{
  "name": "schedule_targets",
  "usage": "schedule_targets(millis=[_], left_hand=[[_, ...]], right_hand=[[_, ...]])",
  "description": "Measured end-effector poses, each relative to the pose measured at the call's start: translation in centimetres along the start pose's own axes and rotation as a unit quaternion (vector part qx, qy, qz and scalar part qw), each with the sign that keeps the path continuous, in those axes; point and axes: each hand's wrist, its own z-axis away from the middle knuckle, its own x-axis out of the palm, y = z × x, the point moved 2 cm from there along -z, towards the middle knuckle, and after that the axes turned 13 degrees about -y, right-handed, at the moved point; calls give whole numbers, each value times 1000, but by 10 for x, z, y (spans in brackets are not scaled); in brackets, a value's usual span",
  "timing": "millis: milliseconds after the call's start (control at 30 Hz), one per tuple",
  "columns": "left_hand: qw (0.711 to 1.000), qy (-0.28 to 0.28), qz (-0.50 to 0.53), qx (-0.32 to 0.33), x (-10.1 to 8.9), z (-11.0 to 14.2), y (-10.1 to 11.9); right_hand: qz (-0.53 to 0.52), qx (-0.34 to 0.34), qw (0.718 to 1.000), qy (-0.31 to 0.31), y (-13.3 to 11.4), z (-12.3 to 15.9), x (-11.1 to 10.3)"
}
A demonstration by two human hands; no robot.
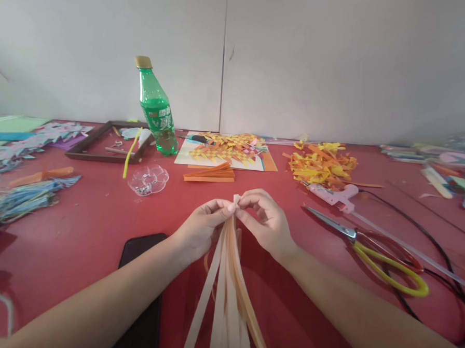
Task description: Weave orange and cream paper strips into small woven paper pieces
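Both my hands meet at the middle of the red table (307, 313). My left hand (200, 227) and my right hand (267, 222) pinch the top end of a bundle of pale peach paper strips (226, 288). The strips fan down towards me from that pinched end. All fingers are closed on the bundle's tip.
A black phone (142, 252) lies under my left forearm. Yellow-handled scissors (380, 252) and a pink glue gun (332, 195) with a black cord sit to the right. Behind are orange strips (209, 174), a woven paper mat (229, 148), a heap of scraps (321, 163), a green bottle (157, 110), a wooden frame (89, 148).
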Motion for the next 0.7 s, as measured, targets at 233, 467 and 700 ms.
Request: schedule_targets(millis=[233,467,700], left_hand=[[1000,-5,1,-3,2,0,0],[1000,-9,13,-11,4,1,1],[1000,2,2,6,8,2,3]], right_hand=[[-6,5,1000,-2,1,1,1],[5,3,1000,12,2,1,0],[61,13,998,23,1,2,-2]])
